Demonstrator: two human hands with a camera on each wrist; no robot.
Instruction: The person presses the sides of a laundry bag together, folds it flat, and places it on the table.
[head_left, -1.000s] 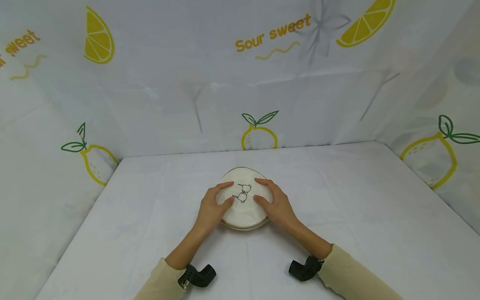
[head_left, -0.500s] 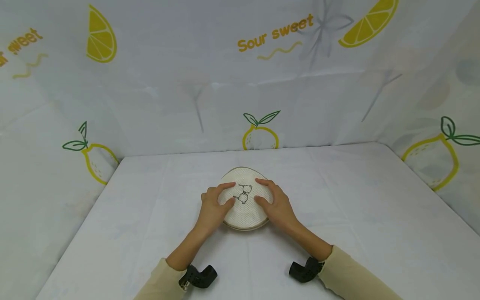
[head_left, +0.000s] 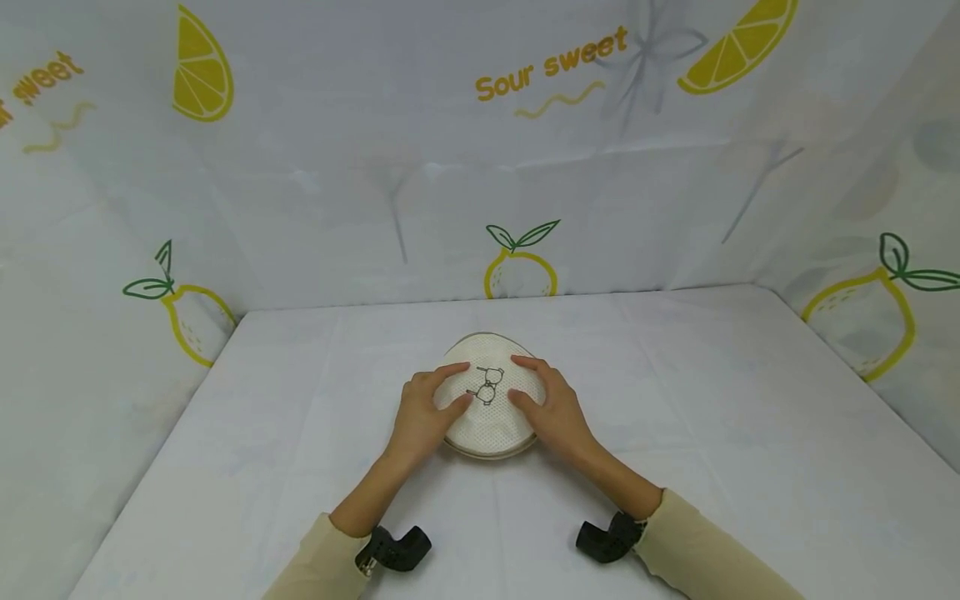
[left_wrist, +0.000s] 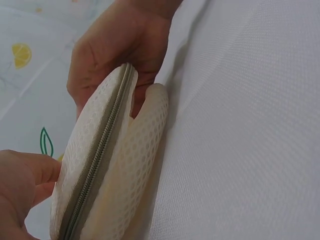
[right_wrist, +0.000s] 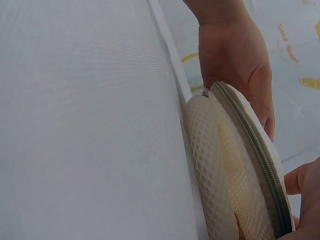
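Note:
A round white mesh laundry bag (head_left: 491, 429) with a dark line drawing on top lies at the middle of the table. My left hand (head_left: 420, 417) grips its left side, thumb and forefinger on the upper face. On the opposite side my right hand (head_left: 562, 417) holds it the same way. A zipper (left_wrist: 100, 152) runs round the upper edge in the left wrist view. Below it, a soft honeycomb-mesh lower part (right_wrist: 210, 165) rests on the cloth and stands apart from the zippered top. My remaining fingers are mostly hidden behind the bag.
White cloth (head_left: 300, 400) covers the table. Hanging sheets printed with lemons (head_left: 520, 275) and lettering close off the back and both sides. Each wrist carries a black camera mount (head_left: 397, 548) near the beige sleeve (head_left: 712, 542).

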